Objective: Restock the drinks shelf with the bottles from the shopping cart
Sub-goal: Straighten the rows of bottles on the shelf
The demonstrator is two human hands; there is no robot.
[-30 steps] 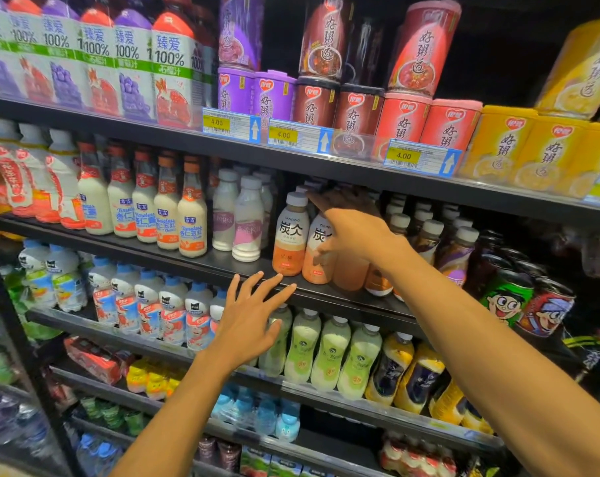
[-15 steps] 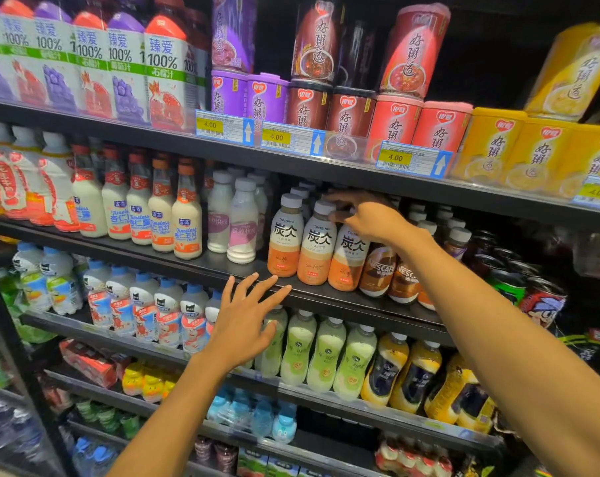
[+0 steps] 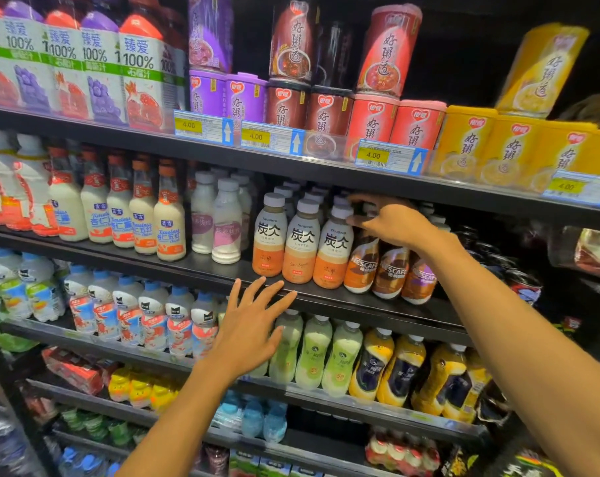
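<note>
Store drinks shelf [image 3: 202, 270] filled your view, rows packed. Your right hand [image 3: 395, 223] curved at caps between third latte bottle [image 3: 334, 253] and Nescafe bottles [image 3: 362, 266]; gripping or letting go, could not tell. Your left hand [image 3: 248, 333] spread, holding nothing, just before shelf edge. That bottle stood upright in front row, long axis vertical, cap up, label facing you. Step judged: seating bottle in row. Next move would call for clean withdrawal without toppling neighbours, then cart, unseen.

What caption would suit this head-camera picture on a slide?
The right hand reaches to the caps of the Nescafe bottles on the shelf; the left hand is spread open below.
</note>
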